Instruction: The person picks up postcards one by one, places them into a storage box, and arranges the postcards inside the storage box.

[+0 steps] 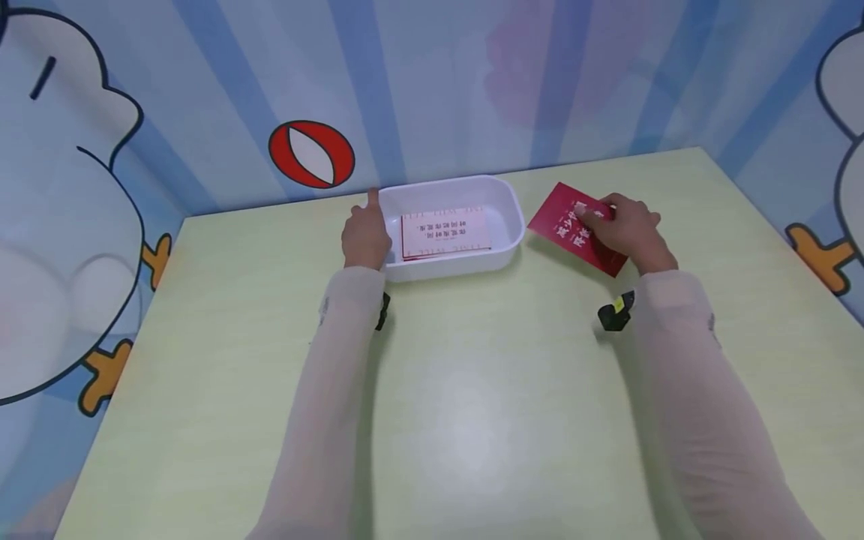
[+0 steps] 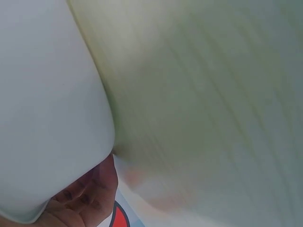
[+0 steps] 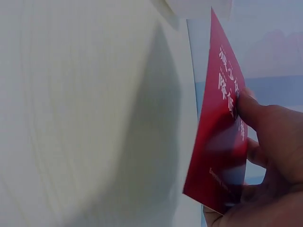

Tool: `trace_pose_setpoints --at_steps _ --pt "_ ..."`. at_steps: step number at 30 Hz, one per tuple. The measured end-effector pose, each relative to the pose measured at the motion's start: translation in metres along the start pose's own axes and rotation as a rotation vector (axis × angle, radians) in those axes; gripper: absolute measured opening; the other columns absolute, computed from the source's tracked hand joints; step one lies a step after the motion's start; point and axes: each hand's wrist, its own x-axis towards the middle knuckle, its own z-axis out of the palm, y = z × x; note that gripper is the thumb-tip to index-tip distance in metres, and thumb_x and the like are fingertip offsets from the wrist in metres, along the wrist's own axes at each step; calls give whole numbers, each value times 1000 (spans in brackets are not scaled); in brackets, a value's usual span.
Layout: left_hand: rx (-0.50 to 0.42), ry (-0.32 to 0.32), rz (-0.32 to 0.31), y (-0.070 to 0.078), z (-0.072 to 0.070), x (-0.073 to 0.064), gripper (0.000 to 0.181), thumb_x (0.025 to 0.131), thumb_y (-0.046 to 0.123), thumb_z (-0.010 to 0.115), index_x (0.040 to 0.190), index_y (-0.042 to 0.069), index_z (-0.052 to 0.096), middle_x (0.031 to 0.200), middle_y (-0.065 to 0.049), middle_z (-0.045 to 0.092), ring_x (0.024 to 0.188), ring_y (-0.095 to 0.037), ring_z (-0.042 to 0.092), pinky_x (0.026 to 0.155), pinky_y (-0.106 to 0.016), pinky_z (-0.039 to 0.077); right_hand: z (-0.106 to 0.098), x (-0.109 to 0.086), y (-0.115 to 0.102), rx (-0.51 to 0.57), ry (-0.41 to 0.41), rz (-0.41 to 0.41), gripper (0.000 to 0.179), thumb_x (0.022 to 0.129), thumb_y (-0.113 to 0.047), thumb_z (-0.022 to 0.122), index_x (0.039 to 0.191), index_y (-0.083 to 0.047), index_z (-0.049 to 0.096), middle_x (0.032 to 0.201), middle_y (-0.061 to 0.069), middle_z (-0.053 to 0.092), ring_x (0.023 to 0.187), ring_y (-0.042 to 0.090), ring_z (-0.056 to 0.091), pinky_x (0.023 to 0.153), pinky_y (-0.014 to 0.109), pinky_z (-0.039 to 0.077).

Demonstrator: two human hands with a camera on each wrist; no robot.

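A red card [image 1: 563, 225] with white writing is pinched between the thumb and fingers of my right hand [image 1: 631, 229], tilted above the table to the right of a white plastic tray. In the right wrist view the red card [image 3: 220, 127] stands nearly on edge, its shadow beside it. My left hand [image 1: 366, 236] grips the left end of the white tray [image 1: 506, 202]; in the left wrist view its fingers [image 2: 97, 194] curl against the tray's outer wall [image 2: 52, 104]. Inside the tray lies a pale pink-and-white card [image 1: 445, 234] with dark writing, with a red edge showing at its left and underneath.
The pale yellow-green table [image 1: 472, 390] carries the tray near its back edge. Behind it stands a blue striped wall [image 1: 445, 90] with cartoon figures and a red-and-white ball picture [image 1: 312, 154]. Dark wrist-worn devices [image 1: 616, 312] sit at both cuffs.
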Motion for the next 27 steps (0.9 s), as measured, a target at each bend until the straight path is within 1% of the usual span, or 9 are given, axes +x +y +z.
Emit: trace_pose_setpoints --at_steps 5,9,14,16,20,23,27 --pt "16 -3 -11 0 -2 0 79 96 8 59 159 17 12 144 -21 48 123 -34 56 106 -50 50 -7 -1 -8 32 -10 21 74 100 -53 43 152 -1 30 141 31 37 132 49 29 102 59 48" --pt "16 -9 -8 1 -4 -1 79 96 8 58 159 16 12 144 -22 48 123 -34 55 106 -49 51 -12 -6 -16 63 -2 28 77 100 -56 37 152 0 29 140 31 39 129 47 35 101 58 49" --pt "13 -11 -9 3 -4 -1 80 97 7 58 160 17 10 144 -21 48 125 -34 55 107 -48 50 -10 -7 -29 70 -23 35 78 100 -56 38 154 0 27 140 29 41 123 42 43 99 53 52" --pt "14 -2 -8 3 -3 -1 79 97 7 58 160 17 11 144 -21 48 124 -33 55 107 -48 50 -8 -6 -35 62 -34 32 78 100 -57 39 154 -1 27 140 27 42 119 40 46 97 51 53" --pt "14 5 -12 2 -3 0 78 97 7 58 159 17 12 143 -20 49 123 -33 55 106 -48 50 -7 -4 -47 34 -48 7 77 100 -57 38 154 -3 29 138 26 44 118 38 48 93 47 54" --pt "15 -3 -15 2 -3 0 78 97 8 58 159 17 12 143 -20 49 123 -33 55 107 -49 50 -7 -3 -55 7 -60 -18 76 100 -57 37 153 -3 31 138 26 44 121 39 45 93 46 54" --pt "15 -11 -13 2 -2 -1 78 97 7 59 159 16 13 144 -20 49 124 -33 55 107 -49 50 -6 -3 -65 -13 -75 -33 73 100 -55 40 151 -4 34 138 25 44 127 40 41 95 46 53"
